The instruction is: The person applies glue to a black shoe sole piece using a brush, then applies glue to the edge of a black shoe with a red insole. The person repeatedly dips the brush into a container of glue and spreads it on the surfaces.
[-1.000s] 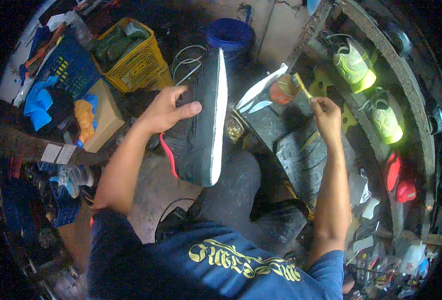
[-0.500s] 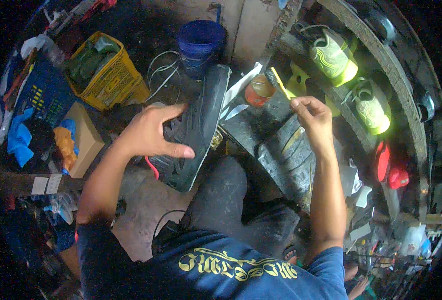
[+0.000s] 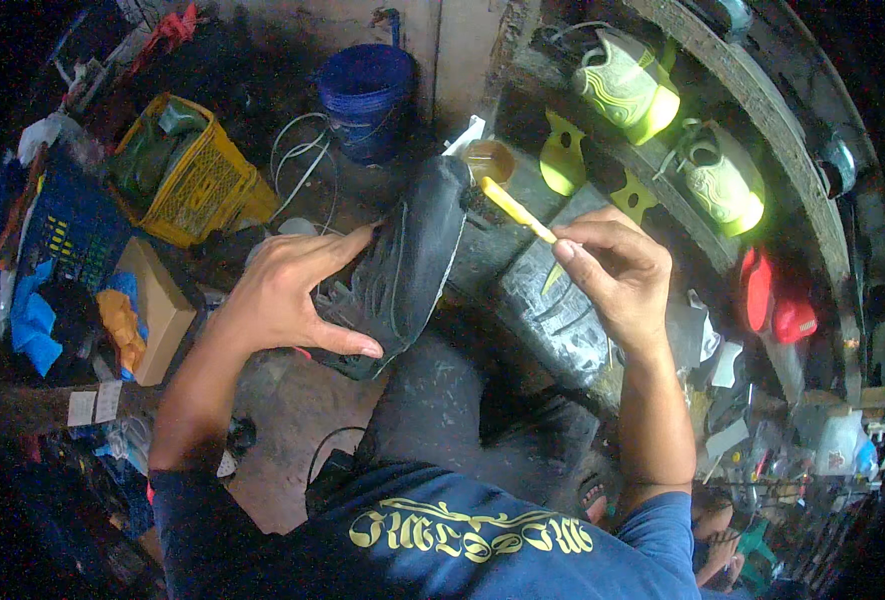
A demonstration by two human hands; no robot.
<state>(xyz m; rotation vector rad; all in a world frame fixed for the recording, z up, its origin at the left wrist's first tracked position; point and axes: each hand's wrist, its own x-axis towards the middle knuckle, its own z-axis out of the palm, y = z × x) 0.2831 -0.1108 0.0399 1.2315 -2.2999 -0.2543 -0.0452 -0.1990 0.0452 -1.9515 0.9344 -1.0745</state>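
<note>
My left hand [image 3: 297,295] grips a black shoe [image 3: 417,260], fingers over its upper and thumb near its lower end; the shoe stands slanted, top end leaning right. My right hand [image 3: 617,275] pinches a yellow-handled brush [image 3: 515,208] between thumb and fingers. Its dark bristles are beside the shoe's upper end; whether they touch is unclear. Behind them a container of amber substance [image 3: 492,160] stands beside white strips [image 3: 462,135]. A dark slab with pale smears [image 3: 552,320] lies below my right hand.
A yellow crate [image 3: 227,190], blue bucket [image 3: 352,85] and cardboard box [image 3: 167,330] are at the left and back. Neon-yellow shoes [image 3: 717,180] and red pieces [image 3: 792,315] sit on rungs at right. Another person's limb [image 3: 712,530] shows at lower right.
The shoe has turned, hiding its white sole edge and showing more dark upper. My right hand has moved left and down, bringing the brush to the shoe's upper end. The view has shifted.
</note>
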